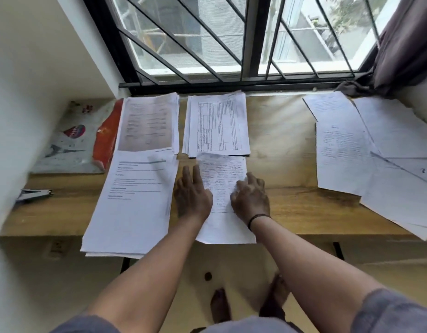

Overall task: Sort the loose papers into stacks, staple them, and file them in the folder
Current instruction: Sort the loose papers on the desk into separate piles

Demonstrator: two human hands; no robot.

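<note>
On the wooden desk [279, 203] lie several paper stacks. A small printed sheet [223, 179] lies at the front centre, and both hands rest on it. My left hand [192, 194] lies flat with straight fingers along the sheet's left edge. My right hand [251, 197] presses the sheet's right side with bent fingers. A table-printed stack [217, 124] sits just behind the sheet. Left of it lie a greyish stack [149, 124] and a large text stack [133, 203] that overhangs the desk's front edge. Loose papers [375, 152] spread across the right. The folder [78, 138] lies at the far left.
A stapler [33, 194] rests near the left wall at the desk's front edge. A barred window [231, 44] runs along the back, with a dark curtain [404, 44] at the right. My bare feet [222, 306] stand on the floor below.
</note>
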